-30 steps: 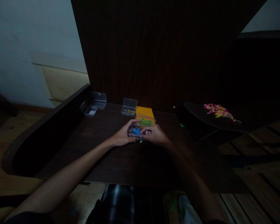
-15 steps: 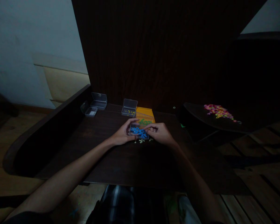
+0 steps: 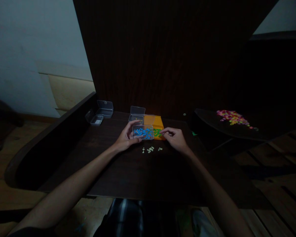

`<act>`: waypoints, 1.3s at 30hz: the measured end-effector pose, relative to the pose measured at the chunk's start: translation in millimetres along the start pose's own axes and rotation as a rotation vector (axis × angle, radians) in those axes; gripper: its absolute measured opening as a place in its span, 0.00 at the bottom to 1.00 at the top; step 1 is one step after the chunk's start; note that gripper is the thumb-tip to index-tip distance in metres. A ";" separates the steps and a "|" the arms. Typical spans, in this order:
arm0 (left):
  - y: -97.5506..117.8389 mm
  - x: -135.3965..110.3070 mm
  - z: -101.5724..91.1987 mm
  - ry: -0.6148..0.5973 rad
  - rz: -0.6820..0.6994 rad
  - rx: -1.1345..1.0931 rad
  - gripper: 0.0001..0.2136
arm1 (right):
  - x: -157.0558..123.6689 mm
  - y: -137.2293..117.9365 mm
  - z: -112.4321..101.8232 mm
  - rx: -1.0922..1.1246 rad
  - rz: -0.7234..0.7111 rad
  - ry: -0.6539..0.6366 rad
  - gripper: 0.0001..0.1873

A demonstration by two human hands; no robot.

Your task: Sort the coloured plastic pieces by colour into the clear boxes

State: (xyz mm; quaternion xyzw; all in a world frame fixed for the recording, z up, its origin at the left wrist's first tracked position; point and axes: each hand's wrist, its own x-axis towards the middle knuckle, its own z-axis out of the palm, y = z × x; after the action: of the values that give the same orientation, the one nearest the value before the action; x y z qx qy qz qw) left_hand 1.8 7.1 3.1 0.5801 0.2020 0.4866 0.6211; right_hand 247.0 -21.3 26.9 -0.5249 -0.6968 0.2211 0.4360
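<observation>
My left hand (image 3: 125, 137) grips the left side of a small clear box of blue pieces (image 3: 143, 132), lid up, on the dark table (image 3: 138, 168). Just right of that box, my right hand (image 3: 175, 138) hovers with fingers loosely curled; I cannot make out anything in them. Behind the blue box sits an orange box with green pieces (image 3: 158, 130). A few pale loose pieces (image 3: 150, 149) lie on the table in front of the blue box, between my hands.
Two more open clear boxes stand at the back: one with yellow pieces (image 3: 136, 113) and one at the left corner (image 3: 98, 115). A heap of pink and yellow pieces (image 3: 233, 117) lies on a dark side surface to the right. A dark panel rises behind.
My left hand has slid the blue box away from me toward the orange box. My right hand let go of it and drew aside, uncovering the pale loose pieces.
</observation>
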 end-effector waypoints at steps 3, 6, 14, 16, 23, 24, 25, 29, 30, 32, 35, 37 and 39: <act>0.0 0.6 -2.9 0.009 0.021 0.036 0.35 | -3.1 12.4 2.3 -0.076 -0.033 0.018 0.12; -1.2 1.4 -7.4 0.027 0.044 0.106 0.35 | -8.6 23.1 5.5 -0.192 -0.109 0.094 0.12; -2.3 9.9 -30.5 0.183 0.007 0.289 0.35 | -19.8 41.6 15.8 -0.453 -0.382 0.265 0.14; 1.7 11.5 -37.8 0.198 -0.026 0.346 0.33 | -20.4 44.5 17.4 -0.477 -0.405 0.288 0.14; 6.5 12.3 -62.2 0.164 -0.135 0.579 0.27 | -20.2 51.4 18.4 -0.497 -0.403 0.336 0.13; 5.2 12.3 -64.7 0.149 -0.151 0.586 0.27 | -20.2 51.6 18.3 -0.498 -0.400 0.339 0.13; 4.0 12.2 -66.8 0.133 -0.168 0.582 0.28 | -20.2 51.6 18.2 -0.498 -0.395 0.340 0.13; 2.6 12.6 -71.3 0.085 -0.206 0.558 0.31 | -20.5 51.5 17.6 -0.490 -0.364 0.333 0.13; 3.3 12.8 -71.9 0.079 -0.202 0.569 0.31 | -20.4 51.6 17.5 -0.489 -0.361 0.332 0.13; 5.5 12.9 -73.1 0.065 -0.186 0.634 0.31 | -20.3 52.2 17.3 -0.486 -0.366 0.332 0.13; 8.5 12.7 -75.9 0.023 -0.168 0.842 0.30 | -20.0 53.4 17.0 -0.484 -0.366 0.325 0.13; 8.5 12.6 -78.5 -0.025 -0.169 0.986 0.30 | -20.0 54.0 16.8 -0.484 -0.355 0.319 0.13; 6.4 12.5 -81.0 -0.071 -0.167 1.096 0.31 | -19.8 54.4 16.6 -0.480 -0.357 0.329 0.13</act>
State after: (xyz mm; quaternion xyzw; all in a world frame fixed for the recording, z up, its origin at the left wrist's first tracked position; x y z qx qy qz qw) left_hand -61.0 59.2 -7.0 0.8164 0.4500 0.2397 0.2712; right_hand 263.7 -18.1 -30.9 -0.5111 -0.7301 -0.1167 0.4383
